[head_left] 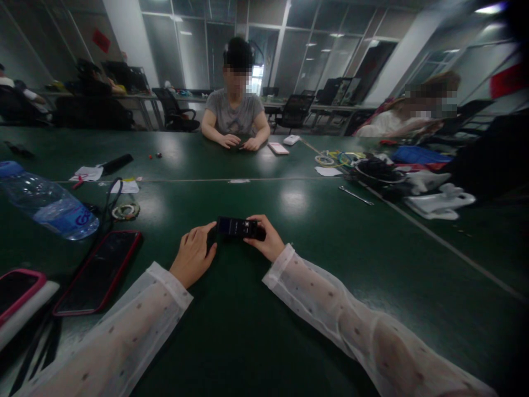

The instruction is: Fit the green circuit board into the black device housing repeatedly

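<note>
A small black device with a lit screen (235, 226) is just above the green table in front of me. My right hand (265, 238) is closed around its right end, thumb below and fingers above. At the other end, the index finger of my left hand (194, 253) reaches to the device's left edge; whether it touches cannot be made out. The left thumb stands apart from the fingers, and that hand grips nothing. Left of it lies a phone in a red case (99, 273), screen up. Sheer white dotted sleeves cover both my arms.
A water bottle (52, 204) lies tilted at left, near a coiled bracelet-like ring (125, 211) and a pink-cased phone (19, 289). A wrench (356, 196) and tangled cables (378, 172) are at right. Across the table sits a person in grey (235, 113), hands on the tabletop.
</note>
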`<state>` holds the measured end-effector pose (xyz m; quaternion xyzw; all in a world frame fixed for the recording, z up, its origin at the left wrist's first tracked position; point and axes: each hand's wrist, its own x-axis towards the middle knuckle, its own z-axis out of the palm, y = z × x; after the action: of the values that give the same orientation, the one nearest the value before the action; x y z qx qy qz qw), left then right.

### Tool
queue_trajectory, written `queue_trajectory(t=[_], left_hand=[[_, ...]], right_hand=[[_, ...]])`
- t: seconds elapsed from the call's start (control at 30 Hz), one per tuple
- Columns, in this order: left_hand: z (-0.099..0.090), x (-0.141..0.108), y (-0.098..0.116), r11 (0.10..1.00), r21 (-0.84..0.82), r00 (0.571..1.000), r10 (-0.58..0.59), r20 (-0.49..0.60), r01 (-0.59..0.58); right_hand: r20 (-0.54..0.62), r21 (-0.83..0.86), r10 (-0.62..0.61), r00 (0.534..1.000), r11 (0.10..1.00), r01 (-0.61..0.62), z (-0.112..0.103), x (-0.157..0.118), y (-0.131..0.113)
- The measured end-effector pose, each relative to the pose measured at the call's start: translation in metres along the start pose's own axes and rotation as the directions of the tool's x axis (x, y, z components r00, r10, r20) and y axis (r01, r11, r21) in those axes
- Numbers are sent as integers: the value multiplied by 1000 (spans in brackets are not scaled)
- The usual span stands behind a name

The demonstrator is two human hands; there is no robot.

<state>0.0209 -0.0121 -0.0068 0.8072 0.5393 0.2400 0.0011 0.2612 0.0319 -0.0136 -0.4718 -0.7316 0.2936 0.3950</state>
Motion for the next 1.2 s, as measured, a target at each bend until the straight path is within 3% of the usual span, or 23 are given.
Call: queue_trajectory(t=[0.5, 0.63, 0.73, 0.87, 1.03, 1.2], left_hand=[[-1, -1, 1, 1000, -17, 999, -26, 22, 26], [-3, 0, 1, 993, -99, 997, -65, 36, 68], [-5, 3, -2, 942, -298, 988, -137, 71, 152], [-2, 6, -13, 804, -531, 964, -224, 146, 267], [2, 9, -22, 702, -621, 937, -257, 236, 349], [1, 9, -20, 716, -599, 933, -263, 245, 359]], right_hand=[[27, 189, 3, 1000, 982, -8, 1, 1, 4], [33, 211, -3, 999, 977, -4, 0, 0, 2], [28, 221, -19, 999, 975, 12, 0, 1, 1], [35, 258, -55, 998, 965, 45, 0, 2, 0], [58, 282, -75, 996, 958, 56, 0, 2, -4], [73, 278, -61, 995, 960, 39, -2, 1, -7]])
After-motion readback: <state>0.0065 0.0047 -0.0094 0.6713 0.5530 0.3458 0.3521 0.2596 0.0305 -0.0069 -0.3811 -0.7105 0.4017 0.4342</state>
